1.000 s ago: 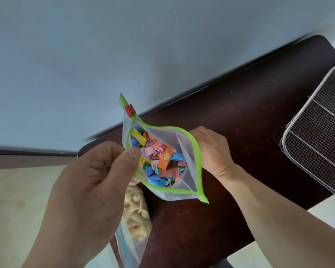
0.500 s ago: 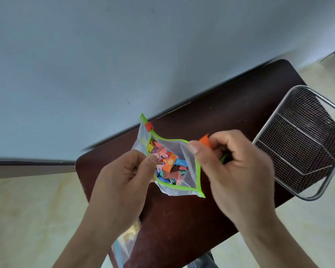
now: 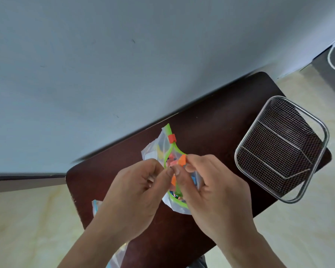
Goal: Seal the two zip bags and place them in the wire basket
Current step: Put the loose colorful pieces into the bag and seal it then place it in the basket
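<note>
Both hands are working over the dark desk (image 3: 211, 136). The left hand (image 3: 135, 192) is pinching the green-rimmed bag (image 3: 169, 149) at its open mouth, fingers closed on the zip edge. The right hand (image 3: 211, 190) is gripping an orange piece (image 3: 182, 160) at the same mouth, fingers closed on it. The bag's red slider (image 3: 171, 138) is sitting at the far end. A second bag (image 3: 97, 206) is lying at the desk's near-left edge, mostly hidden. The wire basket (image 3: 325, 132) is standing well apart, to the right.

Plain room — dark table (image 3: 211, 128), tiled floor (image 3: 27, 219)
</note>
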